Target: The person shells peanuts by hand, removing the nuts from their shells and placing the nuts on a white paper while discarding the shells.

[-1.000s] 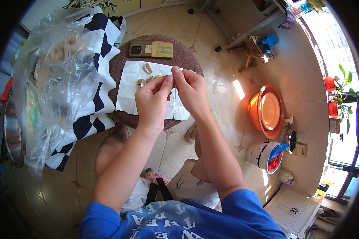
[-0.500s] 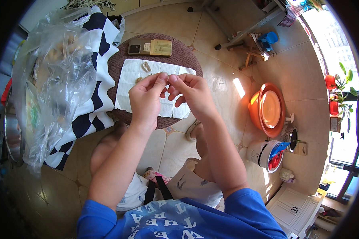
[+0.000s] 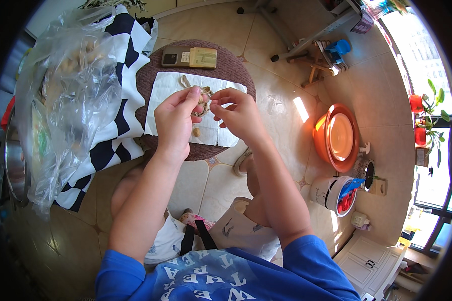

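Both hands are pinching a cracked peanut shell (image 3: 204, 95): left hand (image 3: 175, 120) thumb and fingertips on one side, right hand (image 3: 236, 113) on the other. A loose peanut (image 3: 197, 132) sits on the white paper towel (image 3: 160, 95) underneath.

Beige floor tiles (image 3: 281, 45) catch a bright patch of sunlight (image 3: 301, 109). An orange basin (image 3: 336, 136) sits on the floor near a white bucket (image 3: 331, 194). A window (image 3: 427, 75) at right has a potted plant (image 3: 427, 103). A small wooden stool (image 3: 319, 70) stands beyond.
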Action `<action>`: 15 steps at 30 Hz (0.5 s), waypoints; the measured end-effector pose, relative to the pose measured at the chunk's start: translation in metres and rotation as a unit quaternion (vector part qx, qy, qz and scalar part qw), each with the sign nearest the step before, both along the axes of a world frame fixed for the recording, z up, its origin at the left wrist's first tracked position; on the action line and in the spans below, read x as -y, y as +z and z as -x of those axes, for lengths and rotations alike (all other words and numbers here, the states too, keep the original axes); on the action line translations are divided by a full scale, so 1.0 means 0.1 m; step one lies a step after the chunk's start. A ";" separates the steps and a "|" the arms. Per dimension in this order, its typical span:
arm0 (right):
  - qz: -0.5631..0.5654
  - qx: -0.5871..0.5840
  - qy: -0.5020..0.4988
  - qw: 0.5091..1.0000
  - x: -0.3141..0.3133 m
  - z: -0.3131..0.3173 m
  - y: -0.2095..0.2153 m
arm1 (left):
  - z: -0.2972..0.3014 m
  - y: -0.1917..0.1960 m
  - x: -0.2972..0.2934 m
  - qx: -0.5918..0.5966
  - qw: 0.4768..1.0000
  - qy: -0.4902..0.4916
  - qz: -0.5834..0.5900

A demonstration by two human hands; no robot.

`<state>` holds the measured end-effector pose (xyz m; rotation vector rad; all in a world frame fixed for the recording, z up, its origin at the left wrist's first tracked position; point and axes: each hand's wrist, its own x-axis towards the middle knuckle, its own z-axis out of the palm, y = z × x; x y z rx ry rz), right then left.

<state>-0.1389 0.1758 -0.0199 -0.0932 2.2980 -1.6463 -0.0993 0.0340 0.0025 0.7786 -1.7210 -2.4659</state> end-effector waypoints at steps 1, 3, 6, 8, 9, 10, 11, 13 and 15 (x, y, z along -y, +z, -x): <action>-0.036 -0.038 0.010 0.999 0.00 0.01 -0.06 | 0.00 0.00 0.00 0.003 1.000 0.001 -0.002; -0.108 -0.116 0.021 0.987 0.03 0.00 -0.09 | -0.01 0.01 0.03 0.011 1.000 0.004 -0.003; -0.151 -0.149 0.027 0.977 0.08 -0.01 -0.10 | -0.02 -0.03 0.10 0.010 1.000 0.000 -0.003; -0.147 -0.158 0.037 0.976 0.11 0.00 -0.12 | -0.02 -0.07 0.15 0.005 1.000 0.002 0.004; -0.146 -0.162 0.041 0.975 0.11 0.00 -0.13 | -0.02 -0.08 0.17 0.002 1.000 0.007 0.009; -0.150 -0.167 0.036 0.974 0.12 0.00 -0.13 | -0.02 -0.09 0.19 -0.001 1.000 0.012 0.015; -0.154 -0.172 0.032 0.973 0.12 0.01 -0.13 | -0.01 -0.10 0.20 -0.001 1.000 0.023 0.005; -0.158 -0.173 0.014 0.972 0.13 0.01 -0.11 | 0.01 -0.11 0.22 0.000 0.999 0.045 -0.015; -0.156 -0.167 -0.008 0.973 0.13 0.02 -0.09 | 0.02 -0.11 0.22 0.004 0.998 0.063 -0.030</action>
